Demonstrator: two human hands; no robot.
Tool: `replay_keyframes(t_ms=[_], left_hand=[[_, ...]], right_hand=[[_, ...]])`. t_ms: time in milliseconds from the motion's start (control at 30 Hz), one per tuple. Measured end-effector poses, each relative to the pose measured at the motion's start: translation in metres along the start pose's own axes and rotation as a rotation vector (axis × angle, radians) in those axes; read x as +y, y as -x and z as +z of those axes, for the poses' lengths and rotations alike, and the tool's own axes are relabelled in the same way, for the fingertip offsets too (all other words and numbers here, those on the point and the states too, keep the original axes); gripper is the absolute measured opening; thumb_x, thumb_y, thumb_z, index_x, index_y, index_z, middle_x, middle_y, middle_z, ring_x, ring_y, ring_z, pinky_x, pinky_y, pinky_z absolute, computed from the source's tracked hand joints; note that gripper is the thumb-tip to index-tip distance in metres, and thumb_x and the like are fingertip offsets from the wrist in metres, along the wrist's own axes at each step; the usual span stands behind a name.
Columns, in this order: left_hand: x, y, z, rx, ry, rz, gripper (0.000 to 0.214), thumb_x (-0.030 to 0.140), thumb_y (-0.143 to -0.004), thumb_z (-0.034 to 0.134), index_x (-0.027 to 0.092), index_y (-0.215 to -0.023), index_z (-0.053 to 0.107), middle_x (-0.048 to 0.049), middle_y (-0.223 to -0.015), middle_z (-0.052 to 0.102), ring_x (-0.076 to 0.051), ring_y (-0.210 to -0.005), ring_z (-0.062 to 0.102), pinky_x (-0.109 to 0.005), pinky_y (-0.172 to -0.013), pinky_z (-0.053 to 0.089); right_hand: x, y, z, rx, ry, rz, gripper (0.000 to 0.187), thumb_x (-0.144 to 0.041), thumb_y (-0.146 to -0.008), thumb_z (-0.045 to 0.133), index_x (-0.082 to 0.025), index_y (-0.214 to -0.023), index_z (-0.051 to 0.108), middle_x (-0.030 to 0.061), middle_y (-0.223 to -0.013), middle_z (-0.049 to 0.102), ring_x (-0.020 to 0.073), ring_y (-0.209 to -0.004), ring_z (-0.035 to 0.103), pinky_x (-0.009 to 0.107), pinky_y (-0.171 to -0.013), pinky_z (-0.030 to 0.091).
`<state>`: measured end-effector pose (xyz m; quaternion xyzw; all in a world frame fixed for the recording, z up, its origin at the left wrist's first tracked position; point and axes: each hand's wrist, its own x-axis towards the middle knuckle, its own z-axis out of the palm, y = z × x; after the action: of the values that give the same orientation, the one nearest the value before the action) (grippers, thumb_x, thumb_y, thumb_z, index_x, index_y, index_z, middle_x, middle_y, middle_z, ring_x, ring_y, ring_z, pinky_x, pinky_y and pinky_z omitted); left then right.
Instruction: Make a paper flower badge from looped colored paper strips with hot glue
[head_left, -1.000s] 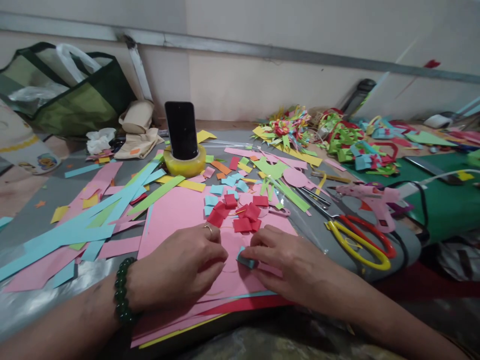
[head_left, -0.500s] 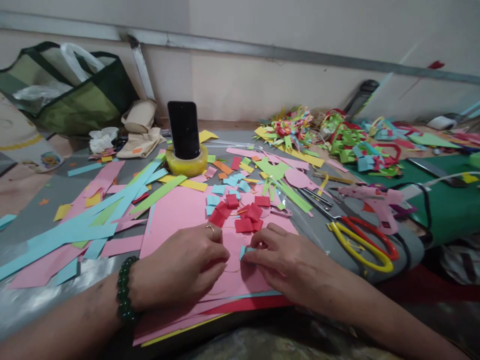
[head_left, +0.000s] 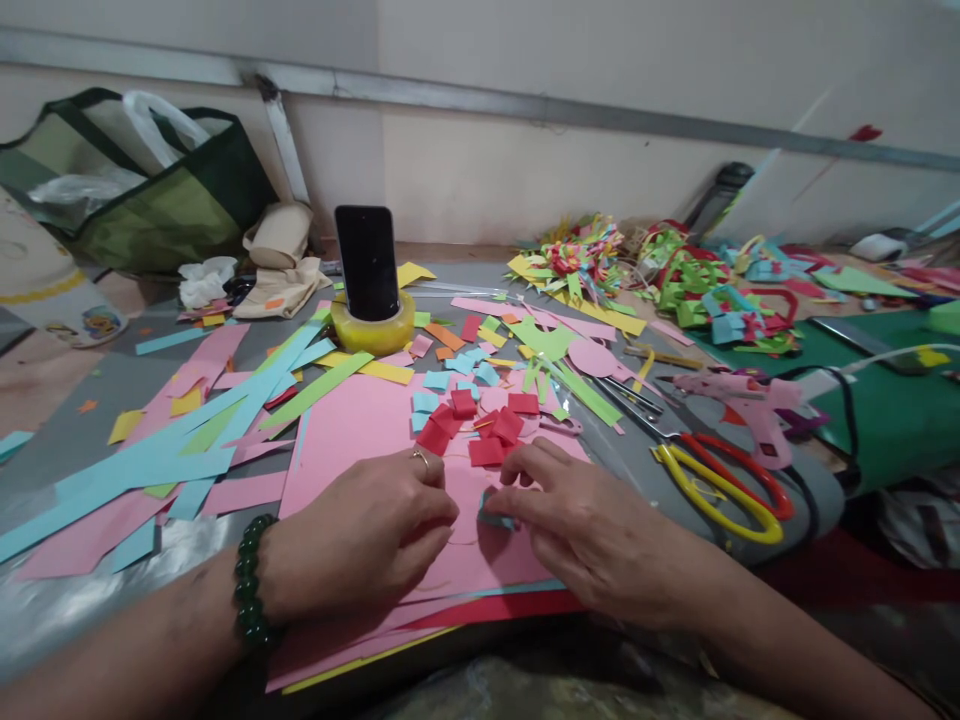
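My left hand (head_left: 360,540) rests curled on a stack of pink paper sheets (head_left: 352,430), its fingers closed; a ring and a green bead bracelet (head_left: 250,580) are on it. My right hand (head_left: 577,520) pinches a small blue paper piece (head_left: 491,512) against the pink sheet. The two hands sit close together, a few centimetres apart. Just beyond the fingers lies a cluster of small red paper squares (head_left: 487,430) with several blue squares (head_left: 450,380) behind them.
Yellow and red scissors (head_left: 720,480) and a pink glue gun (head_left: 742,395) lie to the right. A phone (head_left: 366,262) stands in a yellow tape roll (head_left: 373,328). Long blue, pink and green paper strips (head_left: 187,430) cover the left. Paper scraps (head_left: 660,270) pile up at the back right; a green bag (head_left: 135,180) stands back left.
My right hand has shifted slightly left and forward, working the small blue piece between its fingers. My left hand has stayed where it was.
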<state>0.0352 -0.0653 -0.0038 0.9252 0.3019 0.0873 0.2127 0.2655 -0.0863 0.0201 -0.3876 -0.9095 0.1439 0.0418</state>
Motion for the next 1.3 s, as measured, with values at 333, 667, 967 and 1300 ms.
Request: replay_keyframes(t_ms=[333, 667, 967, 1300], left_hand=[[0.001, -0.001, -0.001, 0.006, -0.020, -0.004, 0.022, 0.015, -0.089, 0.046, 0.018, -0.073, 0.062, -0.0019, -0.081, 0.059, -0.013, -0.075, 0.056, -0.025, -0.070, 0.044], [0.002, -0.002, 0.002, 0.007, -0.210, 0.066, 0.021, 0.020, -0.090, 0.048, 0.017, -0.074, 0.060, -0.0029, -0.078, 0.060, -0.015, -0.071, 0.053, -0.028, -0.063, 0.040], [0.008, 0.000, 0.007, 0.077, -0.379, 0.190, 0.015, 0.021, -0.089, 0.053, 0.018, -0.074, 0.055, -0.0021, -0.073, 0.059, -0.018, -0.065, 0.053, -0.033, -0.059, 0.039], [0.009, 0.002, 0.012, 0.046, -0.474, 0.248, 0.017, 0.010, -0.089, 0.047, 0.017, -0.080, 0.059, -0.0044, -0.075, 0.063, -0.019, -0.068, 0.058, -0.034, -0.062, 0.045]], right_hand=[[0.001, 0.000, 0.004, 0.035, 0.022, 0.012, 0.033, -0.007, -0.084, 0.044, -0.020, -0.103, 0.068, 0.0091, -0.101, 0.056, 0.0197, -0.086, 0.050, 0.034, -0.072, 0.044], [0.001, -0.001, 0.002, 0.061, 0.035, 0.041, 0.029, -0.009, -0.086, 0.044, -0.019, -0.099, 0.068, 0.0091, -0.096, 0.055, 0.0199, -0.085, 0.052, 0.034, -0.071, 0.046], [0.023, 0.008, 0.001, 0.356, 0.061, 0.137, 0.020, -0.012, -0.090, 0.046, -0.018, -0.097, 0.063, 0.0085, -0.095, 0.059, 0.0206, -0.092, 0.056, 0.035, -0.080, 0.047], [0.036, -0.015, 0.012, 0.336, 0.258, 0.132, 0.014, -0.022, -0.091, 0.055, -0.018, -0.093, 0.069, 0.0079, -0.089, 0.061, 0.0193, -0.084, 0.056, 0.031, -0.072, 0.047]])
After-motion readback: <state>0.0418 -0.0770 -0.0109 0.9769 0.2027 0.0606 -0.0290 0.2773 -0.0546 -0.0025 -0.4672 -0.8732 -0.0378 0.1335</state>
